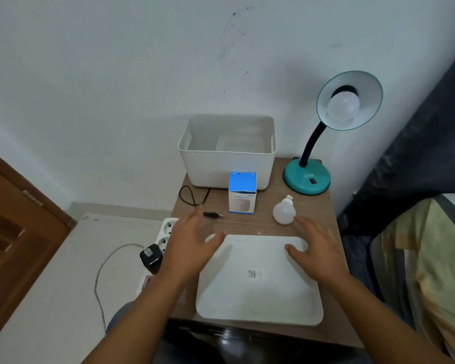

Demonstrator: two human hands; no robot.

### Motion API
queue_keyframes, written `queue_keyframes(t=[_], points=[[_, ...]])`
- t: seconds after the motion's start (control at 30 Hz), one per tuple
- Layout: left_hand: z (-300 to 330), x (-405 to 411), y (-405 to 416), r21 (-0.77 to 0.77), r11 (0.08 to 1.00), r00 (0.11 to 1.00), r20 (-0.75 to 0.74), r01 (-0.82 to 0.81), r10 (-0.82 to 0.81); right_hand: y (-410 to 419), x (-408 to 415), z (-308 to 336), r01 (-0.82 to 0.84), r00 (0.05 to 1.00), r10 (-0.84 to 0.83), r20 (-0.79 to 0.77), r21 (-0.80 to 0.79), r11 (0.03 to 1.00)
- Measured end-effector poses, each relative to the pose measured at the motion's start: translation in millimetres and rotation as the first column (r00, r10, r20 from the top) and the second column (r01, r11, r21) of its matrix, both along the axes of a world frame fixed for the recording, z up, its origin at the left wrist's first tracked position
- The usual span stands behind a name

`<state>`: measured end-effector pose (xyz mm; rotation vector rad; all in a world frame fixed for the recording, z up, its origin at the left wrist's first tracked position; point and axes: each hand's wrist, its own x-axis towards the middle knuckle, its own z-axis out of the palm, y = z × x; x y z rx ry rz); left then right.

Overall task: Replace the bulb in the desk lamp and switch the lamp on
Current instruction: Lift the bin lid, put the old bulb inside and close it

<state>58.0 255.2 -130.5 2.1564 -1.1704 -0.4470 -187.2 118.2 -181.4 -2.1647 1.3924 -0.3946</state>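
Both hands empty, fingers spread and relaxed: left hand (192, 240) hovers at the lid's (258, 279) far left corner, right hand (314, 248) at its far right corner, thumb over the lid's edge. Can't tell whether either touches it.

Using the lid as landmark: spare bulb (283, 211) lies on its side on the table (323, 206) just beyond the lid's far right corner, right fingertips almost on it. Lamp (326, 143) stands further back right, a bulb (343, 105) seated in its shade, unlit. Plug (212, 214) lies loose beyond the far left corner, not in the power strip (164, 236) left of the table.

Risks, as I judge them:
- Spare bulb is round and unchocked; a nudge from the right hand or the lid rolls it off the edge.
- Gooseneck lamp may tip or twist if the bulb is unscrewed without bracing the shade.
- Forget the plug and the switch does nothing.

Writing: lamp base reads "ATH", roughly. Blue box (242, 193) beyond the lid says "HUMIDIFIER". Lid carries a QR sticker with unreadable print.
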Motion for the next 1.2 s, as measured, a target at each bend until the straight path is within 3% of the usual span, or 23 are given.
queue_keyframes(t=[0.23,0.47,0.67,0.9,1.07,1.2], points=[[25.6,63.8,-85.2,-0.147,0.987,0.996,0.041,-0.071,0.078,-49.1,33.3,2.0,-0.044,0.998,0.042,-0.044,-0.029,0.999],[27.2,101.0,-131.1,-0.064,0.987,0.985,0.078,-0.149,0.154,-68.8,41.8,-9.4,-0.096,0.985,0.095,-0.141,0.000,0.995],[22.3,112.7,-142.4,-0.093,0.984,0.988,0.023,-0.152,0.154,-68.1,41.6,1.4,-0.105,0.994,0.104,-0.021,-0.055,0.993],[12.2,119.7,-142.0,-0.187,0.970,0.987,-0.008,-0.158,0.159,-66.6,43.8,93.3,-0.162,0.977,0.193,0.087,-0.280,0.946],[6.0,120.9,-142.8,-0.220,0.959,0.984,-0.037,-0.180,0.176,-96.5,76.5,138.9,-0.159,0.948,0.245,0.206,-0.361,0.919],[4.0,120.5,-141.3,-0.243,0.950,0.980,-0.084,-0.197,0.182,-133.0,114.9,139.1,-0.187,0.941,0.275,0.199,-0.370,0.910]])
